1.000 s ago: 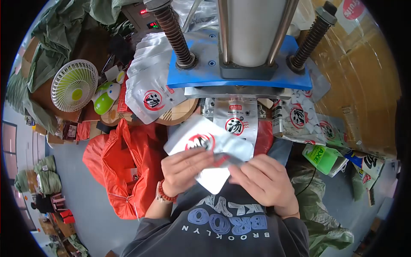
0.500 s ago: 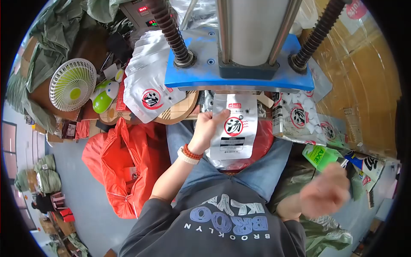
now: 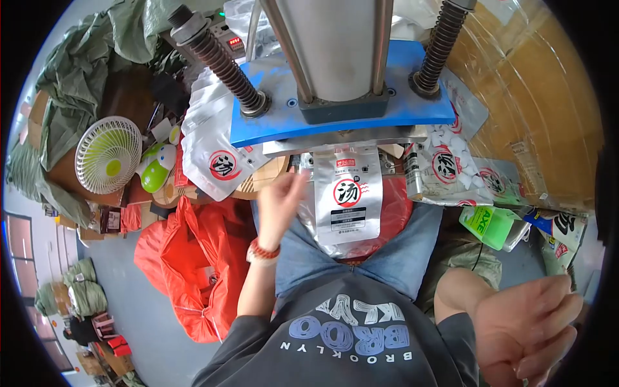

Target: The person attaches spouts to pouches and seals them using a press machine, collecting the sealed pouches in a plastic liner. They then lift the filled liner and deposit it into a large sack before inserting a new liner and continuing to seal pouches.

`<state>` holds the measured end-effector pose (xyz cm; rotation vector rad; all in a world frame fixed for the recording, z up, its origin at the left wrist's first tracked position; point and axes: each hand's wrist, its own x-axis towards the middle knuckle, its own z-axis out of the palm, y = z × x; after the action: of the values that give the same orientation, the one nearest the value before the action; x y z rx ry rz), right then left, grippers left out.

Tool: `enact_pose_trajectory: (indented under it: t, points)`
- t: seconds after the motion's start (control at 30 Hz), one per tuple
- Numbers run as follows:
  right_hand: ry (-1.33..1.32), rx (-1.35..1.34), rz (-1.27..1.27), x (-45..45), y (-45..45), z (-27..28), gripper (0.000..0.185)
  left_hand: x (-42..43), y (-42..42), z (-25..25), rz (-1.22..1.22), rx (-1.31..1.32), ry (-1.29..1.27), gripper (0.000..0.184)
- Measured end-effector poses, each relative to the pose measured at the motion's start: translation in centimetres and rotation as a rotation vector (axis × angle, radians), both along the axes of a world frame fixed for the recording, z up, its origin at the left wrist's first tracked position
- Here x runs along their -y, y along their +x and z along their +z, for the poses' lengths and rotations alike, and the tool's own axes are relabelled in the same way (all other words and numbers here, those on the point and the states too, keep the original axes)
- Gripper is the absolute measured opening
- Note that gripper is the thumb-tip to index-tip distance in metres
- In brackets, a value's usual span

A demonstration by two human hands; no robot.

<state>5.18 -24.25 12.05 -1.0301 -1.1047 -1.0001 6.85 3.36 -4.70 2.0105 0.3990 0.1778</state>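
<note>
A silver pouch (image 3: 349, 206) printed with a black character in a red ring hangs below the blue press plate (image 3: 342, 122), its upper end under the metal bar (image 3: 345, 138). Just left of the pouch and apart from it is my left hand (image 3: 278, 209), slightly blurred, its fingers loosely extended with nothing seen in them. A red beaded bracelet is on that wrist. My right hand (image 3: 523, 329) is raised at the lower right, close to the camera, fingers curled toward the palm; it holds nothing that I can see.
Fanned silver pouches (image 3: 216, 155) lie left of the press, beside a white and green fan (image 3: 108, 155). A red bag (image 3: 187, 271) hangs at the left. On the right are an open bag of white pieces (image 3: 445, 164), a green container (image 3: 488, 226) and a large cardboard box (image 3: 522, 97).
My left hand has let go of the pouch and moved left. My right hand has moved down and to the right, nearer the camera. The view has shifted slightly.
</note>
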Motion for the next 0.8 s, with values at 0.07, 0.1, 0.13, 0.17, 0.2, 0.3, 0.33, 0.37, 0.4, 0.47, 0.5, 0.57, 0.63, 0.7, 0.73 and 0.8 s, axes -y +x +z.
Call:
enact_pose_trajectory:
  t: [0.07,0.1,0.13,0.17,0.2,0.3,0.33,0.37,0.4,0.47,0.5,0.57,0.63,0.7,0.73,0.8]
  points:
    - [0.022,-0.002,0.009,-0.1,0.1,0.3,0.03,-1.3,-1.4,3.1,0.098,0.269,-0.181,0.027]
    - [0.019,-0.002,0.012,-0.1,0.0,0.3,0.031,-0.9,-2.3,6.9,0.062,0.356,-0.297,0.025]
    - [0.014,-0.001,0.009,-0.2,0.0,0.4,0.031,-0.8,-3.3,10.0,0.005,0.421,-0.279,0.024]
    - [0.011,0.001,0.011,-0.2,-0.2,0.6,0.031,0.1,-3.8,12.3,-0.063,0.59,-0.406,0.024]
    - [0.009,0.015,0.012,-0.2,-0.4,0.6,0.031,1.0,-3.7,14.4,-0.259,0.789,-0.461,0.023]
    - [0.034,0.097,0.014,0.4,-1.2,1.2,0.032,2.9,-4.5,18.6,-0.757,1.045,-0.707,0.02]
    - [0.032,0.141,0.017,0.7,-1.3,1.4,0.032,3.1,-4.7,19.5,-0.895,1.072,-0.786,0.019]
    - [0.033,0.175,0.024,1.0,-1.4,1.7,0.032,3.2,-5.0,20.0,-0.991,1.089,-0.836,0.019]
    - [0.039,0.192,0.025,1.6,-1.1,1.9,0.032,3.2,-5.2,20.4,-1.067,1.075,-0.869,0.018]
    - [0.047,0.242,0.017,2.4,-1.3,2.2,0.033,3.1,-5.1,20.7,-1.192,1.08,-0.918,0.017]
    - [0.052,0.269,0.011,2.8,-1.3,2.5,0.033,3.1,-5.2,20.9,-1.235,1.084,-0.93,0.017]
    - [0.063,0.317,0.0,3.9,-1.2,2.9,0.033,3.0,-5.0,21.0,-1.301,1.099,-0.95,0.017]
    - [0.085,0.39,-0.04,5.0,-0.9,3.4,0.034,3.0,-4.5,21.0,-1.327,1.165,-0.951,0.018]
    - [0.138,0.531,-0.049,4.9,0.1,3.9,0.034,3.4,-4.2,21.1,-1.232,1.372,-0.925,0.019]
    - [0.018,0.538,0.621,4.4,1.4,4.2,0.036,3.5,-4.3,21.1,-1.132,1.518,-0.907,0.022]
    - [-0.095,0.264,0.438,4.9,1.4,3.3,0.033,3.1,-5.2,20.1,-1.01,1.67,-0.9,0.026]
